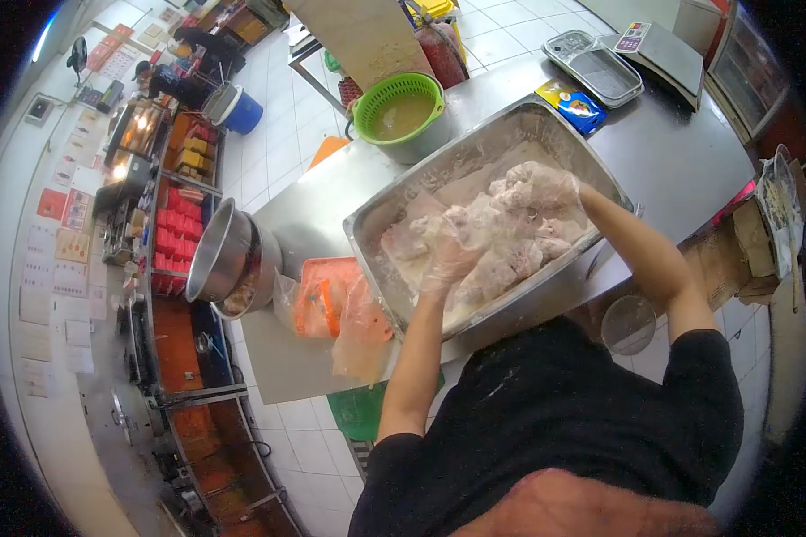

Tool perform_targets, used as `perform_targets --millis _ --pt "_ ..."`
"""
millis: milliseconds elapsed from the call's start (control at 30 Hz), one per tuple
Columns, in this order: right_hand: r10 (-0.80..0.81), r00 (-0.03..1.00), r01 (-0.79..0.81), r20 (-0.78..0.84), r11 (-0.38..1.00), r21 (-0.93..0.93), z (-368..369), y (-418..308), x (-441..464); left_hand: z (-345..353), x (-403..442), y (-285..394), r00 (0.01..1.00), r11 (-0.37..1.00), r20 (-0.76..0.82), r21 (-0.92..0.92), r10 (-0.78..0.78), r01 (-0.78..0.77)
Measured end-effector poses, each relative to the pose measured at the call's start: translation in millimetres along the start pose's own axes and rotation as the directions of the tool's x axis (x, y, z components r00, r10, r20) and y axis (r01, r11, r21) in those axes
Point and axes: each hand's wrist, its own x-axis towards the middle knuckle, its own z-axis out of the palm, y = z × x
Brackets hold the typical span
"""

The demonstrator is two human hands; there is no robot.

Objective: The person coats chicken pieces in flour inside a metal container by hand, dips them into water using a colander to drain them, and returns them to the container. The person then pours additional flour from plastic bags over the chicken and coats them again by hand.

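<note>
A deep rectangular metal pan (pixel 376 291) holds white flour and a heap of flour-coated meat pieces (pixel 501 268) that look like chicken. My left hand (pixel 452 258), in a clear plastic glove, is closed on floured pieces at the left of the heap. At the far right of the heap, my right hand (pixel 551 186), also gloved, is curled over other coated pieces. Flour and the wrinkled gloves partly hide the fingers of both hands.
Behind the pan stands a pot with a green colander (pixel 401 82). A blue-yellow packet (pixel 571 107), a lidded tray (pixel 595 72) and a scale (pixel 658 54) lie at the right. Leftward are an orange basket (pixel 318 268) with plastic bags and a tilted metal pot (pixel 215 255). A person (pixel 179 80) is far off.
</note>
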Motion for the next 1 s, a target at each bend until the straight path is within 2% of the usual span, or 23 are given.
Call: perform_targets --millis 33,67,100,133,200,233,267,367,400,467,500,533,567,633,700,733,767,800,833,867,933,967,1000 --pt "0.007 1.0 -0.007 -0.003 1.0 0.002 -2.4 6.9 5.4 2.2 -7.8 -6.3 1.0 1.0 0.006 -0.005 -0.002 0.002" --pt "-0.123 0.99 0.142 0.07 0.863 -0.485 -10.7 16.2 16.8 6.1 -15.6 -19.4 0.959 0.972 0.283 0.228 -0.01 -0.057" --pt "-0.207 0.959 0.274 0.196 0.477 -0.835 -20.1 18.1 25.5 9.0 -18.1 -34.5 0.85 0.885 0.521 0.427 -0.075 -0.183" --pt "-0.216 0.956 0.279 0.198 0.462 -0.842 -21.1 14.2 23.7 20.1 -24.3 -56.9 0.828 0.918 0.548 0.378 -0.116 -0.121" --pt "-0.429 0.903 0.293 0.011 0.597 -0.747 -19.2 8.4 19.0 28.4 -24.9 -52.7 0.814 0.942 0.561 0.33 -0.149 -0.055" --pt "-0.436 0.9 0.301 0.02 0.587 -0.752 -28.1 6.3 31.1 30.3 -25.1 -46.3 0.805 0.912 0.559 0.406 -0.201 -0.054" --pt "-0.606 0.781 0.503 0.152 0.464 -0.729 -42.8 7.6 52.8 29.3 -22.4 -37.4 0.795 0.877 0.551 0.478 -0.252 -0.053" --pt "-0.433 0.871 0.365 0.234 0.249 -0.897 -47.9 -55.1 66.0 25.8 -11.8 -47.6 0.723 0.853 0.592 0.521 -0.356 -0.006" --pt "-0.418 0.877 0.353 0.238 0.223 -0.909 -47.2 -75.9 76.6 37.7 -7.8 -95.6 0.763 0.899 0.629 0.408 -0.153 -0.156" --pt "-0.512 0.83 0.38 0.22 0.232 -0.895 -49.2 -98.7 114.2 69.4 -10.7 -182.9 0.815 0.916 0.566 0.382 -0.124 -0.126" --pt "-0.648 0.678 0.418 0.347 -0.049 -0.907 -55.0 -101.1 152.5 71.8 -7.6 -202.9 0.852 0.936 0.515 0.339 -0.099 -0.096" --pt "-0.709 0.503 0.39 0.495 -0.325 -0.861 -56.3 -103.9 177.0 59.0 -3.7 -183.9 0.842 0.913 0.51 0.404 -0.177 -0.053" --pt "-0.705 0.5 0.397 0.503 -0.33 -0.857 -46.7 -122.3 183.2 43.5 -1.0 -160.8 0.846 0.914 0.503 0.402 -0.178 -0.047" --pt "-0.388 0.904 0.26 0.182 0.159 -0.952 -23.2 -172.3 189.0 8.3 7.7 -120.7 0.828 0.923 0.521 0.385 -0.207 -0.012" --pt "-0.465 0.763 0.394 0.448 -0.215 -0.894 -37.4 -131.5 278.9 -12.7 11.7 -114.4 0.874 0.928 0.431 0.367 -0.223 0.055" --pt "-0.479 0.771 0.508 0.419 0.068 -0.859 -38.8 -107.4 324.7 -22.8 12.9 -112.7 0.909 0.932 0.342 0.345 -0.24 0.116" --pt "-0.479 0.778 0.55 0.407 0.203 -0.81 -41.2 -88.4 352.3 -36.3 16.6 -108.0 0.912 0.934 0.337 0.338 -0.236 0.117" --pt "-0.478 0.784 0.579 0.396 0.334 -0.743 -43.9 -69.1 380.3 -51.8 20.8 -103.0 0.961 0.939 0.202 0.324 -0.187 0.115" --pt "-0.437 0.815 0.526 0.381 0.284 -0.801 -48.6 -49.5 398.2 -63.0 24.9 -103.2 0.989 0.944 0.061 0.311 -0.138 0.113" --pt "-0.394 0.844 0.473 0.364 0.23 -0.85 -51.5 -34.1 412.3 -68.5 29.9 -117.1 0.988 0.946 0.054 0.302 -0.143 0.121" --pt "-0.361 0.87 0.402 0.336 0.125 -0.907 -33.4 -59.4 373.2 -72.7 39.9 -152.6 0.99 0.948 0.077 -0.288 -0.117 0.134" --pt "-0.344 0.882 0.366 0.322 0.07 -0.928 -23.8 -73.8 351.8 -79.8 36.1 -135.5 0.988 0.941 0.086 -0.303 -0.132 0.152" --pt "-0.555 0.768 0.539 0.319 0.291 -0.791 -20.8 -73.1 336.8 -93.8 40.7 -96.6 0.985 0.757 0.158 -0.634 -0.074 0.158"
